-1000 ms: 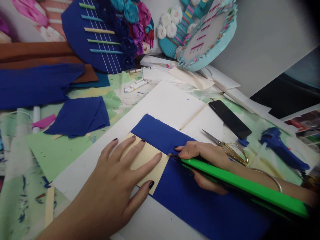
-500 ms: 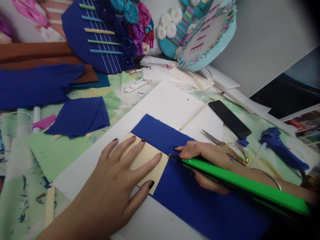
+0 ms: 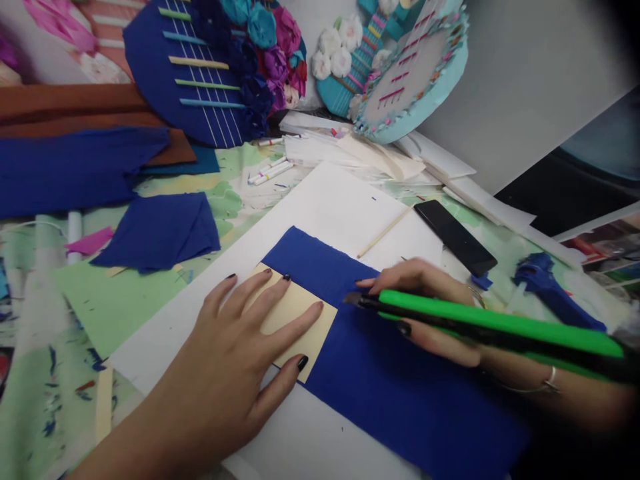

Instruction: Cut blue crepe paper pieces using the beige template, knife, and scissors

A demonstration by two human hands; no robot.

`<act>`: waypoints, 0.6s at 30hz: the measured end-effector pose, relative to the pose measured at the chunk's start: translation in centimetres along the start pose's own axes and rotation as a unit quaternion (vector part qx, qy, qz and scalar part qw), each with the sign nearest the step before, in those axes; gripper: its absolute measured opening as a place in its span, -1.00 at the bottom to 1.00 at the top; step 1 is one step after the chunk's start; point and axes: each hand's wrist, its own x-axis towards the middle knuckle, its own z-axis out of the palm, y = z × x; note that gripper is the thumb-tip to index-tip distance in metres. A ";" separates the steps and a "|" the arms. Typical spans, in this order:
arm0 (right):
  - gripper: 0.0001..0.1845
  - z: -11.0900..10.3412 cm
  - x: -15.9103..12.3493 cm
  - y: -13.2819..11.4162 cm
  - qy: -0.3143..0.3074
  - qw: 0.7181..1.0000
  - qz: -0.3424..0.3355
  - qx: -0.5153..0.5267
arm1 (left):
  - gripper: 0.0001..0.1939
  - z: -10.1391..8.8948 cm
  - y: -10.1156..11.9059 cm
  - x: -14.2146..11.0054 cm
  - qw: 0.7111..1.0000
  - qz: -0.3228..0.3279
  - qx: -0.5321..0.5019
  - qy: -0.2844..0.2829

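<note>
My left hand (image 3: 235,360) lies flat with fingers spread on a cream card (image 3: 300,330), pressing it onto a wide strip of blue crepe paper (image 3: 390,373). The strip rests on a large white sheet (image 3: 330,207). My right hand (image 3: 430,313) grips a green utility knife (image 3: 495,327), its blade tip raised a little above the blue paper just right of the card's edge.
Gold-handled scissors are mostly hidden behind my right hand. A black phone (image 3: 455,237), a thin wooden stick (image 3: 385,232) and a blue glue gun (image 3: 550,290) lie to the right. Blue paper pieces (image 3: 160,230), markers (image 3: 270,172) and decorated paper guitars (image 3: 210,67) fill the back.
My right hand has lifted the green knife off the card's edge and moved it slightly up and right. My left hand stays pressed on the card.
</note>
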 end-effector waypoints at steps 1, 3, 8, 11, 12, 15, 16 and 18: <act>-0.58 -0.2 0.0 -0.1 0.002 1.000 -0.015 0.008 | -0.43 0.0 0.0 0.0 1.000 -0.001 0.000 -0.001; -0.62 -0.5 0.3 -0.2 0.026 0.999 -0.035 0.029 | -0.44 -0.1 0.0 0.1 1.000 -0.004 -0.002 -0.005; -0.66 -0.8 1.2 -1.1 0.070 0.990 -0.011 0.126 | -0.47 -0.3 0.2 0.2 1.000 -0.015 -0.008 -0.007; -0.65 -1.0 1.7 -2.1 0.068 0.978 0.017 0.197 | -0.49 -0.4 0.2 0.3 1.000 -0.017 -0.011 -0.006; -0.65 -1.0 1.9 -2.4 0.066 0.974 0.027 0.213 | -0.49 -0.4 0.2 0.3 1.000 -0.017 -0.013 -0.007; -0.66 -0.6 2.6 -2.7 0.047 0.966 0.053 0.250 | -0.50 -0.5 0.3 0.3 1.000 -0.016 -0.011 -0.015; -0.67 -0.4 2.8 -2.6 0.036 0.963 0.058 0.261 | -0.49 -0.5 0.3 0.4 1.000 -0.016 -0.010 -0.017; -0.68 0.1 3.4 -1.9 0.012 0.957 0.064 0.284 | -0.49 -0.5 0.3 0.4 1.000 -0.017 -0.010 -0.018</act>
